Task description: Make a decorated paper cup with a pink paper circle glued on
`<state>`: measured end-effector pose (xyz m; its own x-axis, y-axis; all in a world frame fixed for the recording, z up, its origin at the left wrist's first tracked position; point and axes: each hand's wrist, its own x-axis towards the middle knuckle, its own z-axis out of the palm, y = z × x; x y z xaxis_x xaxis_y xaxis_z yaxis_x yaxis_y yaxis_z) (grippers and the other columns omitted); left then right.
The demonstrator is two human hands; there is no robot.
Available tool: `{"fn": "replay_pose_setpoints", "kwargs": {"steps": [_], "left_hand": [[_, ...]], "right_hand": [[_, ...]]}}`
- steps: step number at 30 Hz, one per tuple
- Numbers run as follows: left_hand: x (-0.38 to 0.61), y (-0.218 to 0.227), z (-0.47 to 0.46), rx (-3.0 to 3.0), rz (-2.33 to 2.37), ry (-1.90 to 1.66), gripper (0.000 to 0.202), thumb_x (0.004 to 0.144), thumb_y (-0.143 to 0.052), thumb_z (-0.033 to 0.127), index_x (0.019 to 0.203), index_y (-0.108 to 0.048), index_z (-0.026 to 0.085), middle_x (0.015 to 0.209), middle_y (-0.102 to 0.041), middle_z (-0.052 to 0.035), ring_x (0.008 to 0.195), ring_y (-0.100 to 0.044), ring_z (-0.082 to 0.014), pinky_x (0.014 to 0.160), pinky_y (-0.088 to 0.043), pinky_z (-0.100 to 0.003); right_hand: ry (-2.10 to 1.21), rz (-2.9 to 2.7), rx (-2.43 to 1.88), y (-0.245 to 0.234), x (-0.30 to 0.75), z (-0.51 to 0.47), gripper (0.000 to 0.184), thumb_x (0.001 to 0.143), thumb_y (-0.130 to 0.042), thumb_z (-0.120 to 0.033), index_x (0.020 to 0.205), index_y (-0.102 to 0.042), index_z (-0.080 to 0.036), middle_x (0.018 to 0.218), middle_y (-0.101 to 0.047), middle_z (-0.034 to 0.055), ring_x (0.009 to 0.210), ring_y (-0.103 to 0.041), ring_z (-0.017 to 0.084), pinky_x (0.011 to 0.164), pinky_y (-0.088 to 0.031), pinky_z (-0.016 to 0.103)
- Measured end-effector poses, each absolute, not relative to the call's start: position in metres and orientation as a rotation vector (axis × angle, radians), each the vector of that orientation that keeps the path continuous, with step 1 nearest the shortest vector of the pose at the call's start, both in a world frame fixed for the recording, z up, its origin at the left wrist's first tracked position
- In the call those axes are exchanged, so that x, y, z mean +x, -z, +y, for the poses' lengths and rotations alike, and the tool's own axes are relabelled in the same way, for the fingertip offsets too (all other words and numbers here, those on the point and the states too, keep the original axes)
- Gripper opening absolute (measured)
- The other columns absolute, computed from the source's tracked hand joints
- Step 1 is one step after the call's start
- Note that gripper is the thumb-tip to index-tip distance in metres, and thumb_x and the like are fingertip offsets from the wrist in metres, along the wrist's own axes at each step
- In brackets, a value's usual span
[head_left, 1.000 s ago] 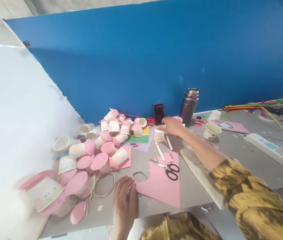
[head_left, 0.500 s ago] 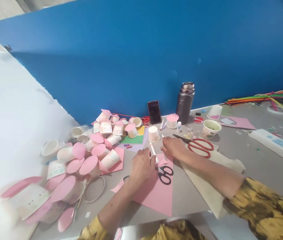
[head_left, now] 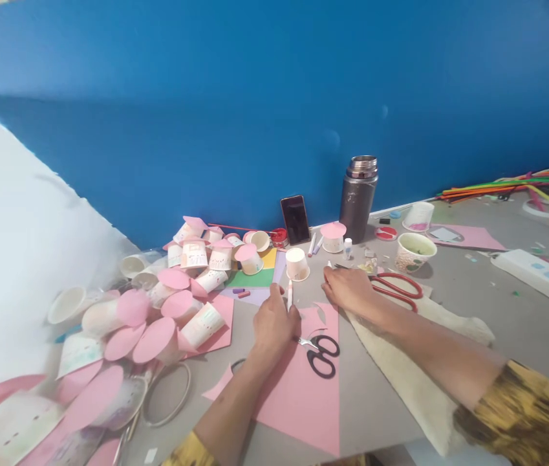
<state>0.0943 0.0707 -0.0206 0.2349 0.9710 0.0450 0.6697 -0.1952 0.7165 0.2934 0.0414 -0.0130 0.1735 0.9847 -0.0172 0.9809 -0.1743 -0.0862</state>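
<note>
My left hand (head_left: pixel 275 323) is closed around a white marker (head_left: pixel 290 292) that stands nearly upright, tip away from me. Below it lies a sheet of pink paper (head_left: pixel 298 401) with a cut upper edge. Small black-handled scissors (head_left: pixel 323 356) rest on that sheet, right of the hand. My right hand (head_left: pixel 346 285) is pinched, with a small white tip, perhaps a marker cap, poking out at its fingertips. Beside it are large red-handled scissors (head_left: pixel 398 291), their blades partly behind the hand. A white paper cup (head_left: pixel 297 264) stands upside down beyond both hands.
Several paper cups with pink paper discs (head_left: pixel 155 340) crowd the left side. A dark flask (head_left: pixel 359 197) and a phone (head_left: pixel 295 220) stand by the blue partition (head_left: pixel 255 116). A patterned cup (head_left: pixel 414 252), cream cloth (head_left: pixel 414 349) and power strip (head_left: pixel 543 278) are right.
My right hand has moved right, away from my left hand. The marker in my left hand stands more upright. The view has shifted slightly.
</note>
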Motion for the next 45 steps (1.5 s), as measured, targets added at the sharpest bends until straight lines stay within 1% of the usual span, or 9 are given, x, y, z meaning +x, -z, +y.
{"fn": "replay_pose_setpoints", "kwargs": {"steps": [6,12,16,20,25,30,33,40,45], "left_hand": [[0.08,0.015,0.079,1.752,1.472,-0.777,0.037,0.079,-0.064,0.02,0.116,-0.061,0.019,0.064,-0.062,0.0016,0.065,-0.06,-0.0228,0.067,-0.035,-0.031],[0.081,0.011,0.073,1.601,1.251,-0.968,0.021,0.083,-0.064,0.027,0.1,-0.072,0.018,0.071,-0.064,-0.0009,0.063,-0.057,-0.0194,0.063,-0.038,-0.029],[0.087,0.019,0.065,1.588,1.069,-0.994,0.014,0.081,-0.067,0.029,0.086,-0.075,0.018,0.083,-0.068,-0.0048,0.072,-0.062,-0.0194,0.067,-0.045,-0.028],[0.092,0.019,0.061,1.635,1.071,-0.941,0.019,0.084,-0.065,0.032,0.09,-0.075,0.017,0.086,-0.07,-0.0073,0.073,-0.066,-0.0199,0.064,-0.05,-0.028],[0.094,0.001,0.059,1.855,1.02,-0.865,0.022,0.087,-0.061,0.034,0.094,-0.075,0.019,0.089,-0.07,-0.0062,0.078,-0.066,-0.0204,0.07,-0.053,-0.031],[0.107,-0.02,0.095,2.042,1.224,-0.864,0.049,0.084,-0.066,0.041,0.126,-0.063,0.018,0.114,-0.071,-0.0117,0.105,-0.066,-0.0276,0.09,-0.051,-0.039],[0.125,-0.021,0.128,2.09,1.223,-0.899,0.06,0.069,-0.08,0.035,0.123,-0.062,0.017,0.13,-0.064,-0.016,0.125,-0.056,-0.0343,0.104,-0.042,-0.045],[0.149,-0.011,0.169,2.018,1.062,-0.909,0.036,0.057,-0.087,0.033,0.086,-0.07,0.019,0.102,-0.07,-0.0103,0.119,-0.055,-0.0366,0.108,-0.036,-0.05],[0.121,-0.03,0.18,1.838,0.76,-0.825,0.049,0.068,-0.079,0.047,0.107,-0.073,0.017,0.11,-0.073,-0.0123,0.11,-0.064,-0.0326,0.098,-0.047,-0.046]], "right_hand": [[-0.105,-1.969,-2.353,0.013,0.294,0.043,0.028,0.097,-0.055,-0.038,0.111,-0.067,-0.017,0.102,-0.079,0.0155,0.097,-0.075,0.033,0.076,-0.048,0.035],[-0.143,-1.876,-2.324,0.017,0.295,0.044,0.025,0.093,-0.055,-0.022,0.115,-0.067,-0.018,0.1,-0.079,0.0166,0.095,-0.075,0.032,0.077,-0.047,0.035],[-0.23,-1.8,-2.226,0.014,0.298,0.045,0.023,0.096,-0.054,-0.029,0.103,-0.072,-0.016,0.095,-0.078,0.0187,0.094,-0.073,0.033,0.079,-0.047,0.038],[-0.429,-1.797,-1.942,0.01,0.291,0.042,0.03,0.095,-0.06,-0.044,0.093,-0.075,-0.018,0.084,-0.077,0.0083,0.077,-0.071,0.022,0.068,-0.048,0.029],[-0.522,-1.698,-1.715,0.005,0.282,0.039,0.053,0.104,-0.037,-0.051,0.09,-0.072,-0.015,0.065,-0.067,0.002,0.054,-0.055,0.013,0.052,-0.042,0.023],[-0.395,-1.586,-1.819,-0.002,0.301,0.043,0.036,0.099,-0.051,-0.042,0.082,-0.069,-0.017,0.076,-0.07,0.0051,0.069,-0.061,0.016,0.064,-0.042,0.025],[-0.378,-1.595,-1.985,0.001,0.308,0.046,0.027,0.089,-0.062,-0.037,0.072,-0.069,-0.017,0.076,-0.072,0.008,0.075,-0.066,0.022,0.066,-0.041,0.028],[-0.4,-1.623,-2.219,0.011,0.307,0.05,0.03,0.09,-0.059,-0.042,0.085,-0.076,-0.018,0.09,-0.078,0.0131,0.089,-0.073,0.028,0.072,-0.047,0.031],[-0.404,-1.599,-2.255,0.01,0.312,0.053,0.032,0.091,-0.058,-0.045,0.095,-0.076,-0.019,0.098,-0.079,0.0142,0.099,-0.074,0.029,0.078,-0.05,0.033]]}}
